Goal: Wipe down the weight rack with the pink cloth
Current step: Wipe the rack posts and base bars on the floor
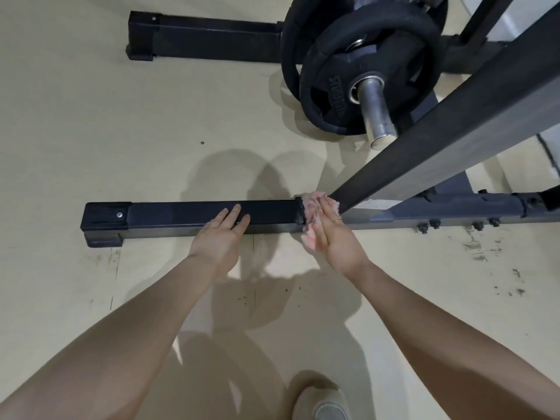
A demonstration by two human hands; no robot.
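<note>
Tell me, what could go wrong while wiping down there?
The steel bar end carrying the weight plates juts out just above the right hand pressing the pink cloth; rising carelessly might mean a bump. The left hand rests flat on the base rail and could slip.

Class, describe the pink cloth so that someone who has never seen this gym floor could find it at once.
Start at the black weight rack standing on the pale floor and follow its near floor bar rightward to where the slanted upright meets it. There the right hand presses the pink cloth over the bar with straight fingers. It is the only soft, pink thing among black metal.
</note>
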